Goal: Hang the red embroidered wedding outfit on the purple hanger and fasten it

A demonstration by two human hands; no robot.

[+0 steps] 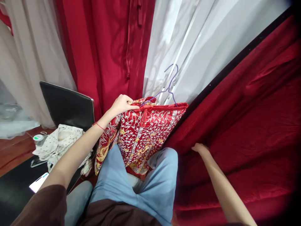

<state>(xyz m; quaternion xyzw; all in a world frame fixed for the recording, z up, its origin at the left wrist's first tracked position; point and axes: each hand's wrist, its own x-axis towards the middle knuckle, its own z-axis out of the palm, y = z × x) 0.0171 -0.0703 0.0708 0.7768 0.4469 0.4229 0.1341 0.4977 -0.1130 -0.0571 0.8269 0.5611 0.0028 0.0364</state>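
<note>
My left hand (122, 105) is closed on the top edge of a red garment with silver and gold embroidery (143, 131), which hangs on a purple wire hanger (170, 84). The garment drapes down in front of my blue-trousered legs (131, 182). My right hand (199, 149) reaches into the folds of a large dark red cloth (246, 125) at the right; its fingers are hidden in the fabric.
Red drapes (108, 47) and white sheer curtains (199, 40) hang behind. At the left stands a black chair (68, 106) with a white dotted cloth (61, 141) and a small white and green object (38, 137). A lit phone (39, 182) lies on a dark surface.
</note>
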